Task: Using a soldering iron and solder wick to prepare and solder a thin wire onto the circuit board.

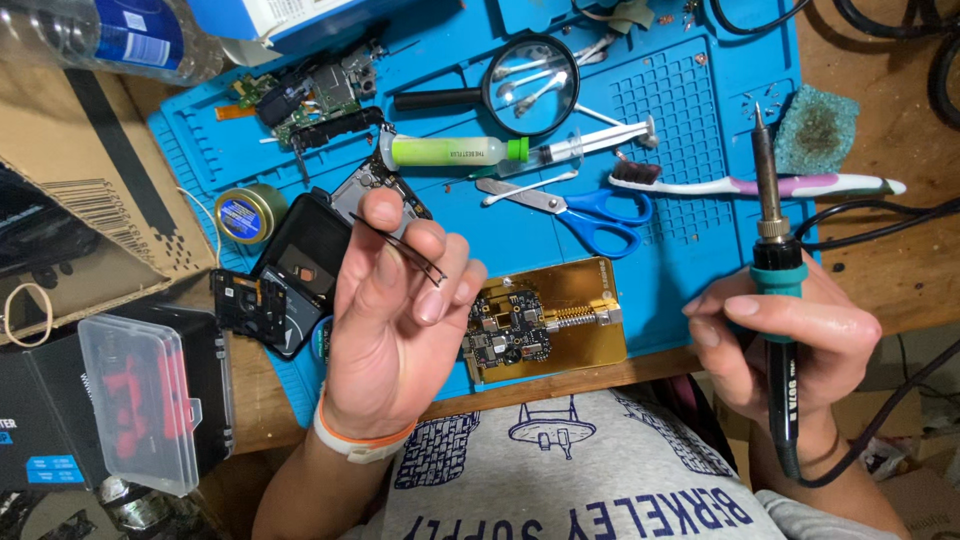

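The raised left hand [395, 320] covers part of the black phone body [305, 262] and the left edge of the gold-coloured metal board holder [575, 315]. The lower ends of the thin black tweezers [400, 248] are hidden between the fingers. The right hand [790, 345] wraps the black-and-teal soldering iron [772, 250], concealing the middle of its handle. The clear plastic bottle with a blue label [110, 35] is cut off by the top and left edges. The black coiled cables [900, 30] run out at the top right corner. Components on the small dark circuit board [508, 335] are too small to identify.
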